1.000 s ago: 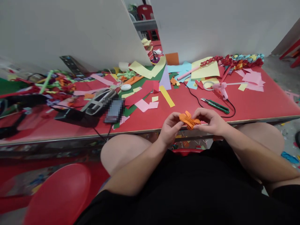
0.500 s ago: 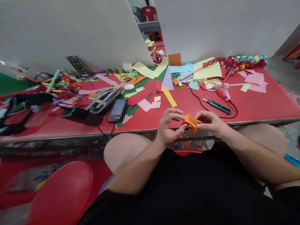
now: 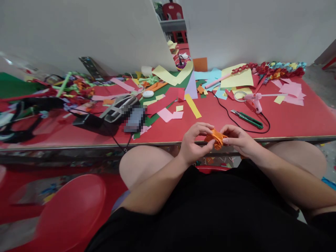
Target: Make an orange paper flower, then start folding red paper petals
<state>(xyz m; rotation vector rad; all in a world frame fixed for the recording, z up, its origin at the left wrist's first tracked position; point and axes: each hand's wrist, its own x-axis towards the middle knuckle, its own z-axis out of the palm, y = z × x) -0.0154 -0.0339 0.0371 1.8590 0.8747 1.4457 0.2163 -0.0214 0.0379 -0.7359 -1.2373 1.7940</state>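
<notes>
Between my two hands, just off the table's front edge, is a folded orange paper piece that looks like a paper flower. My left hand pinches it from the left between thumb and fingers. From the other side, my right hand grips it with thumb and fingertips. Beyond my right hand a green utility knife lies on the red table, its blade end toward the left. Behind the knife rests a pink glue gun with a black cord.
Coloured paper scraps spread over the table's middle. A phone, a black box and a white mouse lie to the left. Chains of folded paper run along the back right. A red stool stands at lower left.
The orange paper piece has been turned a little between my fingers. Both hands still hold it; the view has shifted slightly.
</notes>
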